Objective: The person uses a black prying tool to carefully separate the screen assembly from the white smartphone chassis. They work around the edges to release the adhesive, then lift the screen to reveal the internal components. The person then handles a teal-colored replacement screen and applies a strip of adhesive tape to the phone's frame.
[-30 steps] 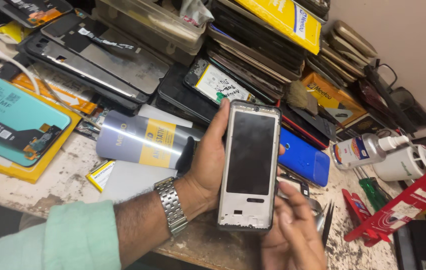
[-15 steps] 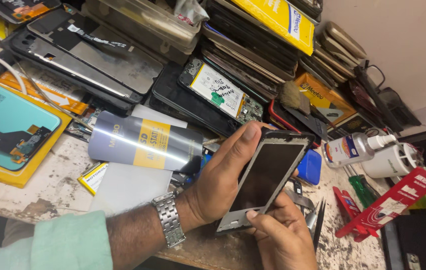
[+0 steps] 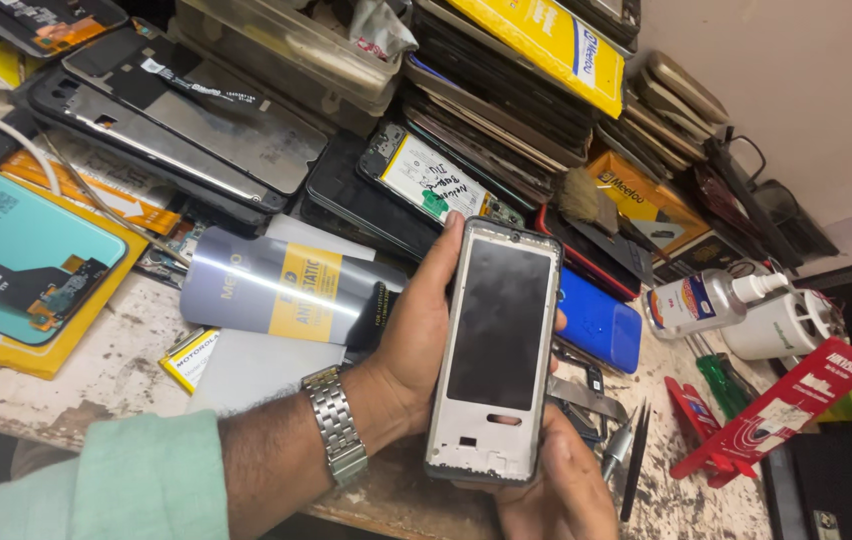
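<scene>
The left arm wears a pale mint-green sleeve [image 3: 96, 480], its cuff ending partway up the forearm, at the near left of the view. Just beyond the cuff, a silver metal wristwatch band [image 3: 338, 436] of small linked segments wraps the wrist. The left hand [image 3: 416, 340] is bare, with no rings showing. The right hand [image 3: 556, 490], at the near edge, is also bare, and no sleeve shows on it.

Scuffed workbench [image 3: 96, 375] carries silver bag [image 3: 276, 290], tweezers [image 3: 634, 470], probably phone parts.
</scene>
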